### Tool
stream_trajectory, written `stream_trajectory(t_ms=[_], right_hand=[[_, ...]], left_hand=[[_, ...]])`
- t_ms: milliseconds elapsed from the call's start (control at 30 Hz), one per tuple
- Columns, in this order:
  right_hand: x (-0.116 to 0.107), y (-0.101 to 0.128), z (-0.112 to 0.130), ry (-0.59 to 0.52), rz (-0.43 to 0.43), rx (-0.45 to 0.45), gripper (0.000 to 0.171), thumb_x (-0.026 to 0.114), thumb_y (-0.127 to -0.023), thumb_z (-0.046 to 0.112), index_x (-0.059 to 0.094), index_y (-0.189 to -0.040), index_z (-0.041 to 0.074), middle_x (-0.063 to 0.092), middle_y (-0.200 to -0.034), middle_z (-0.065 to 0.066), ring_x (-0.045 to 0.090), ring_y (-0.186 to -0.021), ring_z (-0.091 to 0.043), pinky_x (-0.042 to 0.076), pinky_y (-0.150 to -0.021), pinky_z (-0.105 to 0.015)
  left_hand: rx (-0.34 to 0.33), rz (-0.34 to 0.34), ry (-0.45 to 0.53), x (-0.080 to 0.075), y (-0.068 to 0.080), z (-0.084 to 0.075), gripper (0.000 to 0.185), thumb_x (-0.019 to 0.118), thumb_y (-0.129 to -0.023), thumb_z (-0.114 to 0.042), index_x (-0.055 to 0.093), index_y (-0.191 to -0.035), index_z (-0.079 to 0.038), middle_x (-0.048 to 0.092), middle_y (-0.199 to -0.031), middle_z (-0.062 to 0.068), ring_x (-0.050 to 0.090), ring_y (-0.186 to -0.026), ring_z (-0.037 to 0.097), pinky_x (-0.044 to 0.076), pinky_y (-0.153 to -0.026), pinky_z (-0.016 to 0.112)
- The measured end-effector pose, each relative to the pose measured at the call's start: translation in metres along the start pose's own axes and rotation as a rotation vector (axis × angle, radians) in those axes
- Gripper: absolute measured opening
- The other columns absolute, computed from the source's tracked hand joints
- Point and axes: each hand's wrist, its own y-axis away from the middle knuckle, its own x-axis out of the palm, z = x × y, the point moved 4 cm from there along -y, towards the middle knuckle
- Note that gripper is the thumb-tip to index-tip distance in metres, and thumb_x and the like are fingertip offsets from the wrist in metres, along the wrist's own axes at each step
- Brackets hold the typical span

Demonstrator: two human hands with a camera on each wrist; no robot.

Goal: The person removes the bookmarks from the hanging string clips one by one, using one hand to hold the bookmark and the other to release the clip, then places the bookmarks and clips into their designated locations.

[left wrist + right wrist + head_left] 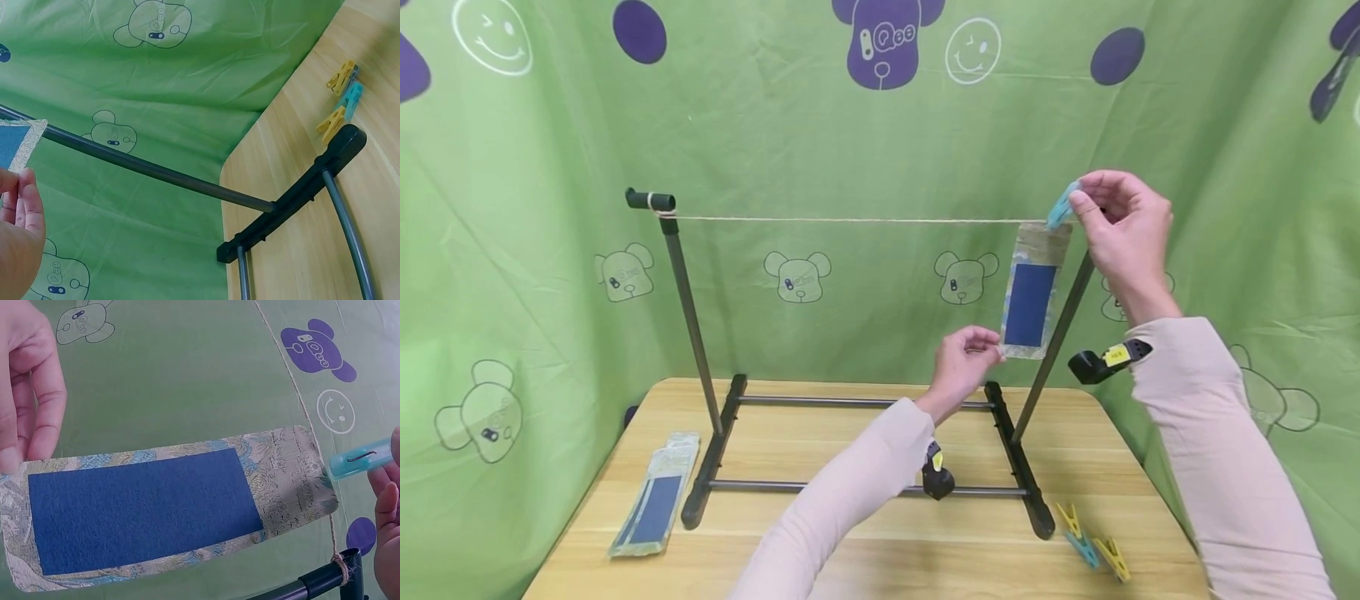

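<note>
A patterned strip with a dark blue panel [1030,305] hangs upright from the string [850,220], near its right end. My right hand [1123,229] pinches a light blue clothespin [1063,205], whose tip sits at the string and the strip's top edge. In the right wrist view, the clothespin [359,461] meets the strip's top end beside the string. Lower down, my left hand [964,362] pinches the strip's bottom left corner between thumb and fingers. The left wrist view shows that corner [30,140] just above the fingertips of the left hand [22,231].
A dark metal frame [692,325] stands on the wooden table [865,542], the string tied between its posts. A second patterned strip with a blue panel [653,504] lies at the left. Yellow and blue clothespins [1082,548] lie at the front right. Green printed curtains surround the table.
</note>
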Motion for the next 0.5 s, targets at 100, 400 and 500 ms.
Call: stream_trajectory(t_ms=[100, 400, 500], right_hand=[[-0.0001, 0.0004, 0.0012, -0.012, -0.01, -0.01, 0.019, 0.072, -0.087, 0.008, 0.069, -0.106, 0.005, 0.069, -0.093, 0.003, 0.062, -0.085, -0.009, 0.05, -0.076, -0.016], [-0.0012, 0.0019, 0.0001, -0.057, -0.031, -0.026, 0.018, 0.073, -0.086, 0.004, 0.07, -0.104, 0.004, 0.069, -0.094, 0.002, 0.063, -0.085, -0.01, 0.05, -0.078, -0.016], [-0.0017, 0.0023, 0.0, -0.078, -0.033, -0.023, 0.018, 0.073, -0.085, 0.004, 0.07, -0.104, 0.004, 0.069, -0.094, 0.001, 0.063, -0.086, -0.011, 0.051, -0.078, -0.016]], left_hand=[[0.0, 0.001, 0.002, -0.0019, 0.0003, 0.0004, 0.02, 0.068, -0.082, 0.009, 0.069, -0.093, -0.008, 0.065, -0.079, -0.002, 0.065, -0.072, 0.011, 0.056, -0.07, 0.021], [-0.018, 0.004, 0.01, -0.0049, 0.0023, 0.0052, 0.02, 0.068, -0.082, 0.009, 0.069, -0.092, -0.008, 0.065, -0.08, -0.001, 0.064, -0.071, 0.012, 0.057, -0.07, 0.022], [-0.008, 0.007, 0.017, -0.0058, 0.0019, 0.005, 0.02, 0.068, -0.082, 0.009, 0.069, -0.092, -0.008, 0.065, -0.08, -0.001, 0.065, -0.073, 0.014, 0.057, -0.07, 0.022]])
